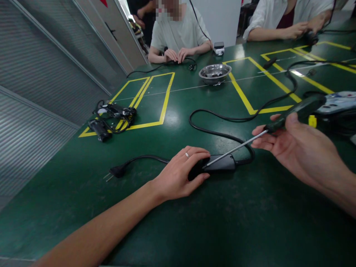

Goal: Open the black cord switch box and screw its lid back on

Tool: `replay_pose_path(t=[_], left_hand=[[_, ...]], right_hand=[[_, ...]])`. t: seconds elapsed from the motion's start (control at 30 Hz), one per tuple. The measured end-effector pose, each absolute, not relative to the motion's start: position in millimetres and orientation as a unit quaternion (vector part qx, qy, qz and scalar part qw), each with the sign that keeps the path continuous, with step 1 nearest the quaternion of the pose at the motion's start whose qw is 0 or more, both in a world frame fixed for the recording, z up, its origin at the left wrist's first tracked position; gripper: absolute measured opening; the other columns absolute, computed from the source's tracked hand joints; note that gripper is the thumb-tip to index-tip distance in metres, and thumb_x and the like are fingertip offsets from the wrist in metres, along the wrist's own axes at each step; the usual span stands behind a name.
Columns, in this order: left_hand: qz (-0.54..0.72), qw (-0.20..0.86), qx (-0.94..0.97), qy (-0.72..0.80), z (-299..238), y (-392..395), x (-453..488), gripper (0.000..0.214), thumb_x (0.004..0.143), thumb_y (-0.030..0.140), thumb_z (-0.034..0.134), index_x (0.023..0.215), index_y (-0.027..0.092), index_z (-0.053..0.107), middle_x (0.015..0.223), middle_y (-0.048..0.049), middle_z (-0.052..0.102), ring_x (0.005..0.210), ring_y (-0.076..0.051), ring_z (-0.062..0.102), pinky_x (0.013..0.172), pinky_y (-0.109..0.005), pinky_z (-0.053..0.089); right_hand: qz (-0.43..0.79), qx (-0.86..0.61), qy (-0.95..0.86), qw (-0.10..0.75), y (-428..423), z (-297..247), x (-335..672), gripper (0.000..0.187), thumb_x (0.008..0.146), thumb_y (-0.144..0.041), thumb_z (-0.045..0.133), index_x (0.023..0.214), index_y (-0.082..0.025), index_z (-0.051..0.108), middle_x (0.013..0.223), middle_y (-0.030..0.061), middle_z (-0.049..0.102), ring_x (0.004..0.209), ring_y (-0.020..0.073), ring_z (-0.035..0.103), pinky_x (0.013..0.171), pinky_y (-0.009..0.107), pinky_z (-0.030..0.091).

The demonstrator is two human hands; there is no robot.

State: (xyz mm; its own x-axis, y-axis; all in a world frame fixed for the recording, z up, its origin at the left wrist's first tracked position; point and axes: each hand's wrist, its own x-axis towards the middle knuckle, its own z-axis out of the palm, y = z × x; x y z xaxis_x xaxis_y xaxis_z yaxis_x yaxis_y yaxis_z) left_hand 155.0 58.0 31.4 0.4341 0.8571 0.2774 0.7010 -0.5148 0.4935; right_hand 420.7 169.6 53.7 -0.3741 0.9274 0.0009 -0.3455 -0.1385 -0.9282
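Observation:
A black power adapter [222,163] lies on the green table, a cable leaving each end. My left hand [183,170], with a ring on one finger, is closed over its left part and holds it against the tabletop. In my right hand [297,144] is a screwdriver [294,113] with a dark handle, gripped between thumb and fingers. Its long metal shaft slants down to the left, and the tip meets the adapter's top beside my left fingers. Left of my hand rests the two-pin plug [118,171] on the adapter's cord.
A steel bowl [214,74] with small dark parts stands farther back. Tangled black cables and parts [114,115] lie at the left, within yellow tape outlines. Bundled items [339,104] sit at the right. Across the table, one person handles a cable [175,62], another a dark object [310,38].

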Motion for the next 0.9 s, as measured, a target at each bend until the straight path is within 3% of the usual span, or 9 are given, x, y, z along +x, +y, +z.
replay_pose_path(t=[0.2, 0.9], left_hand=[[0.256, 0.149, 0.836, 0.462, 30.5, 58.8, 154.5, 0.042, 0.090, 0.028, 0.058, 0.130, 0.017, 0.047, 0.126, -0.0129, 0.056, 0.115, -0.025, 0.053, 0.099, -0.045, 0.046], [0.259, 0.142, 0.837, 0.460, 30.1, 58.6, 155.5, 0.039, 0.090, 0.023, 0.059, 0.127, 0.016, 0.049, 0.125, -0.0112, 0.056, 0.114, -0.022, 0.053, 0.099, -0.041, 0.045]], right_hand=[[0.680, -0.314, -0.458, 0.478, 169.2, 52.7, 418.6, 0.026, 0.090, -0.042, 0.052, 0.097, -0.020, 0.063, 0.094, 0.0101, 0.073, 0.079, 0.0199, 0.072, 0.080, 0.040, 0.060], [0.688, -0.305, -0.458, 0.473, 169.8, 51.6, 418.4, 0.025, 0.091, -0.041, 0.051, 0.097, -0.020, 0.063, 0.093, 0.0098, 0.073, 0.083, 0.0202, 0.072, 0.079, 0.039, 0.060]])
